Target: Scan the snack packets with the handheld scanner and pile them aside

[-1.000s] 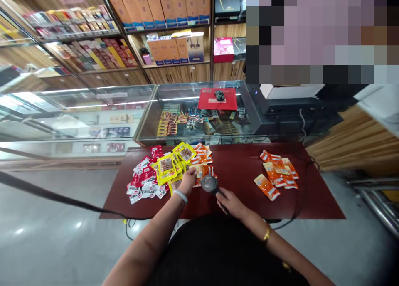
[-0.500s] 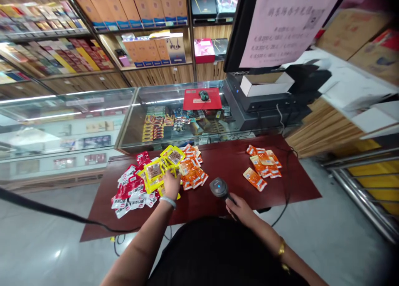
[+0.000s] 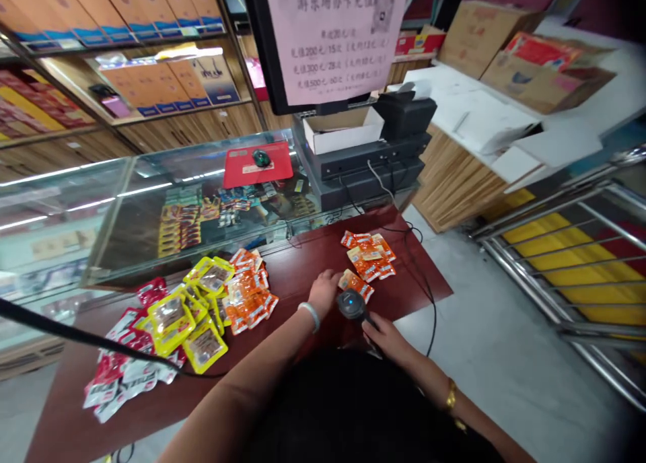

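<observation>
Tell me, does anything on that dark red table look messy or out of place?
Nothing looks damaged or spilled. The snack packets lie in loose, overlapping heaps: red and white ones, yellow ones, orange ones. A smaller orange pile sits apart near the left hand. The right hand holds a scanner.

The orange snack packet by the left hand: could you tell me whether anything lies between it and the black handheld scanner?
Nothing visible does. The orange snack packet lies at the left hand, directly beside the black handheld scanner held by the right hand.
</observation>
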`<state>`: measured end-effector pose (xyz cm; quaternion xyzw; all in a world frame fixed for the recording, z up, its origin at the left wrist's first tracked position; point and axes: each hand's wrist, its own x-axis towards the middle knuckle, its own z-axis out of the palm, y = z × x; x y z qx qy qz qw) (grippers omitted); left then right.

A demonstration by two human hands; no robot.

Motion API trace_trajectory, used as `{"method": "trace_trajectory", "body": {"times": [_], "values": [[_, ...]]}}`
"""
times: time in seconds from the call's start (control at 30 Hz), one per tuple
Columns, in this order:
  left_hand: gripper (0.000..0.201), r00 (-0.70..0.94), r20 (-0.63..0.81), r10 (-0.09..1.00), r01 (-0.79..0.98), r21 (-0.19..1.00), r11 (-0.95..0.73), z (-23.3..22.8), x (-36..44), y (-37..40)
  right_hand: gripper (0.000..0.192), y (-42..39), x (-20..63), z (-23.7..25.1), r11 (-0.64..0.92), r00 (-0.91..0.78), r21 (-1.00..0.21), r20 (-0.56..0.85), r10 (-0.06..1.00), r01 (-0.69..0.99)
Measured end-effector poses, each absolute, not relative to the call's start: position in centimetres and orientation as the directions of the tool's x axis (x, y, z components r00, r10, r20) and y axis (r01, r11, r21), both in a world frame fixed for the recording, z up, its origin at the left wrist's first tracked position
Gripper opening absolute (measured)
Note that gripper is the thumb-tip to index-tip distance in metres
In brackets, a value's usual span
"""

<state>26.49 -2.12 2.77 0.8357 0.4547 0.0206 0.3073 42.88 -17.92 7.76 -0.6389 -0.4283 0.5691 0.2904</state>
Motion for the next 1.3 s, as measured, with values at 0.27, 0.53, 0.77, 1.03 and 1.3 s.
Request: {"method": "trace_trajectory", "body": {"times": [0.27, 0.53, 0.77, 1.03, 1.3], "values": [[0.038, 0.726, -0.34, 0.598, 0.688, 0.338, -0.643, 2.3, 33.3, -1.1, 0.059, -19.3, 46.1, 7.0, -0.525, 0.044, -0.842, -0.524, 0.85, 0.124], [0.008, 0.439, -0.477, 0.761, 0.846, 0.504, -0.172, 1.3, 26.5, -0.9, 0.056, -18.1, 44.6, 6.9, -0.49, -0.014, -0.855, -0.5, 0.866, 0.171], [0.016, 0.053, -0.441, 0.896, 0.565, 0.753, 0.337, 1.1, 14.8, -1.8, 0.056, -15.3, 39.2, 7.2, -0.416, -0.224, -0.884, -0.459, 0.86, 0.213], [0.023, -0.146, -0.405, 0.903, 0.583, 0.702, 0.409, 3.2, 6.8, -3.8, 0.058, -12.2, 31.1, 8.1, -0.384, -0.427, -0.892, -0.452, 0.783, 0.238], [0.017, -0.222, -0.422, 0.879, 0.578, 0.669, 0.467, 3.5, 1.2, -3.6, 0.058, -10.9, 26.5, 7.0, -0.347, -0.484, -0.901, -0.434, 0.76, 0.261]]}}
